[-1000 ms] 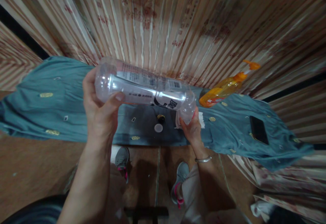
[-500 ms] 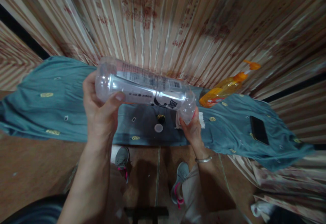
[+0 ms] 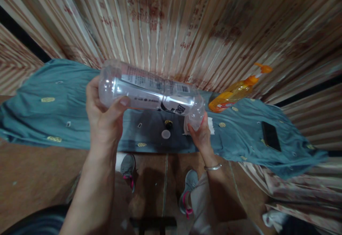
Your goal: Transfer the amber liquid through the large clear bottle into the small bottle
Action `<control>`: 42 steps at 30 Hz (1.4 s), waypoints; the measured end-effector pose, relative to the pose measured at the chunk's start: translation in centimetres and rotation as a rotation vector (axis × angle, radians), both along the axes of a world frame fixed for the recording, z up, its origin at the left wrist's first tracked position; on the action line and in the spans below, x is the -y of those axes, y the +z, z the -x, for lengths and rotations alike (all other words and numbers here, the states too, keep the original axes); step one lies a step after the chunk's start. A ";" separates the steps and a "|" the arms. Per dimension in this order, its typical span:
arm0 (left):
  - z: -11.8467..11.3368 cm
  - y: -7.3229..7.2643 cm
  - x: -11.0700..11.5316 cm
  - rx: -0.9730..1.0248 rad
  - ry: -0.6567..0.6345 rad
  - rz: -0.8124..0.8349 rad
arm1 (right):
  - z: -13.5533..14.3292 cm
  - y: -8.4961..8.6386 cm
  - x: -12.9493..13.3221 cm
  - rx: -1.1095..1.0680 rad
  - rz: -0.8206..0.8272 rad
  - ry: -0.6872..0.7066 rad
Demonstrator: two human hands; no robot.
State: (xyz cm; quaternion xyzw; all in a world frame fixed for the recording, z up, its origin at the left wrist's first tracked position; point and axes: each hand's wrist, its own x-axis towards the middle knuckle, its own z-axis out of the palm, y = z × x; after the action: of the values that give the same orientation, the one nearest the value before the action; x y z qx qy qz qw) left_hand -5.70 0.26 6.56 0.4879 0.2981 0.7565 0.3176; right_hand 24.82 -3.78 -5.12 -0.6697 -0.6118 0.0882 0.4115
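Observation:
A large clear plastic bottle (image 3: 144, 88) with a printed label is held tilted above the table, its base end at the left and slightly higher. My left hand (image 3: 105, 110) is closed around the base end, thumb along the near side. At the other end, my right hand (image 3: 201, 131) is closed on a small clear plastic container (image 3: 195, 117) that meets the bottle's neck. Fingers and reflections hide how the two join. Below lie a round whitish cap (image 3: 166, 134) and a small black piece (image 3: 169, 124). White tissue (image 3: 211, 126) lies partly behind my right hand.
A teal cloth (image 3: 74, 121) covers the narrow table. An orange pump bottle (image 3: 229, 96) stands right of my right hand, with a dark phone (image 3: 270, 136) farther right. A pleated curtain (image 3: 165, 24) hangs close behind the table.
Almost nothing differs. The whole view has shifted slightly, and both hands keep the same hold on the bottle and the small container.

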 end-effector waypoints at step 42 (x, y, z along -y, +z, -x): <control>-0.2 0.4 0.0 -0.004 0.009 0.000 | -0.1 0.4 0.0 0.014 0.053 0.007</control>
State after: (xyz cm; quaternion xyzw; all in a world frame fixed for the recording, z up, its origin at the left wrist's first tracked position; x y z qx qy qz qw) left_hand -5.47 0.29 6.91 0.4881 0.3011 0.7568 0.3136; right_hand 24.88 -3.79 -4.74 -0.6789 -0.6146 0.1012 0.3888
